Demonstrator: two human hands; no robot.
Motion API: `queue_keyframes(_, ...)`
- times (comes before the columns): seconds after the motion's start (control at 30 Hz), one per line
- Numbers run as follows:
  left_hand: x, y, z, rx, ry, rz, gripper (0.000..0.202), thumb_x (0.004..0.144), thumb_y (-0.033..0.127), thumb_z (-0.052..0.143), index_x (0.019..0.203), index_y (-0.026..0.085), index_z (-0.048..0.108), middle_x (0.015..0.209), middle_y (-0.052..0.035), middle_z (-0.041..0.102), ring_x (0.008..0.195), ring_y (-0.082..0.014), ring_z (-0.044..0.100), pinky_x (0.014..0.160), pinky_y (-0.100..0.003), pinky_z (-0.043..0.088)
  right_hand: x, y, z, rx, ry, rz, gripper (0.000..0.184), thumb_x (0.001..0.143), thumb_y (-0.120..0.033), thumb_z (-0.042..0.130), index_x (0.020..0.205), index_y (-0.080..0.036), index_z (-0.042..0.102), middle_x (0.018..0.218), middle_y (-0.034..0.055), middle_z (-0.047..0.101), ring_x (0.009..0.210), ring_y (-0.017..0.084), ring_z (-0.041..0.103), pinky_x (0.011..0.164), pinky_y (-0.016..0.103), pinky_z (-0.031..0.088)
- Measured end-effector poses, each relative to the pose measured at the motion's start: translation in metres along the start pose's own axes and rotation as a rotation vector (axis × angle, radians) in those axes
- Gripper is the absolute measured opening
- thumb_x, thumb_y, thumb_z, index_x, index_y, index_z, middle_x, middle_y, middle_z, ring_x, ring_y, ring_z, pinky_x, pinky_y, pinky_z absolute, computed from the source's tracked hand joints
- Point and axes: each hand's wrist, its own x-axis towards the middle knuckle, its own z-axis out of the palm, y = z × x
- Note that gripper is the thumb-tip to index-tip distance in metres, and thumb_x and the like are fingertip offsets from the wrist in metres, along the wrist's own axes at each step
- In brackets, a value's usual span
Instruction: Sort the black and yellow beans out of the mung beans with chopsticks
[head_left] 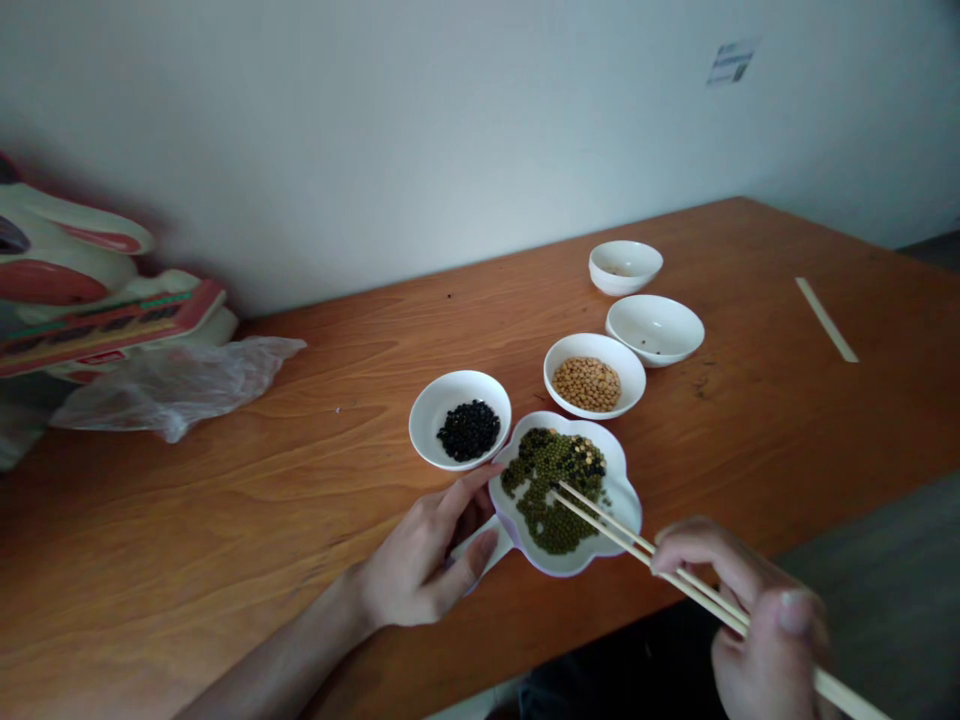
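My left hand (431, 550) is closed round the short handle (491, 548) of a white, flower-shaped dish (628, 500) on the table. Green beans (551, 520) cover much of its bottom, with some black and yellow beans mixed in at the far right side. In my right hand (757, 610) is a pair of wooden chopsticks (637, 545), their tips among the green beans, close together at a dark bean. Just beyond the dish stand a white bowl of black beans (469, 430) and a white bowl of yellow soybeans (587, 384).
Two more white bowls, one nearer (667, 318) and one farther (626, 265), hold a few small bits. A pale strip (826, 320) lies at the right. At the left are a toy keyboard figure (105, 300) and a crumpled plastic bag (187, 385). A wall rises behind the table.
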Motion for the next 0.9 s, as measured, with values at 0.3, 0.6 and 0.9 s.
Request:
queue_keyframes(0.3,0.0000,0.0008,-0.0012,0.007,-0.008,-0.013,0.068,0.101,0.025,0.055,0.162,0.021,0.024,0.106,-0.0078,0.064,0.071,-0.0136,0.057,0.064,-0.029,0.047,0.0022,0.0056,-0.0016,0.008,0.024,-0.026,0.071,0.109,-0.057,0.014,0.081,-0.025,0.071,0.078,0.0033,0.072,0.075,0.018,0.069,0.061,0.025,0.052)
queue_keyframes(0.6,0.0009,0.0033,-0.0014,0.033,-0.001,-0.001,0.064,0.102,0.024,0.053,0.160,0.023,0.026,0.105,-0.0067,0.063,0.071,-0.0131,0.055,0.065,-0.028,0.047,0.0057,0.0019,0.0035,0.012,0.057,-0.052,0.066,0.110,-0.052,0.021,0.080,-0.024,0.072,0.076,0.0047,0.073,0.074,0.018,0.070,0.058,0.025,0.052)
queue_keyframes(0.9,0.0023,0.0031,-0.0008,0.019,0.003,0.031,0.065,0.102,0.024,0.052,0.161,0.025,0.024,0.102,-0.0056,0.062,0.072,-0.0140,0.057,0.065,-0.028,0.047,0.0048,-0.0030,0.0016,0.059,0.152,-0.004,0.078,0.106,-0.067,0.019,0.074,-0.024,0.076,0.075,0.0065,0.074,0.074,0.022,0.071,0.056,0.029,0.052)
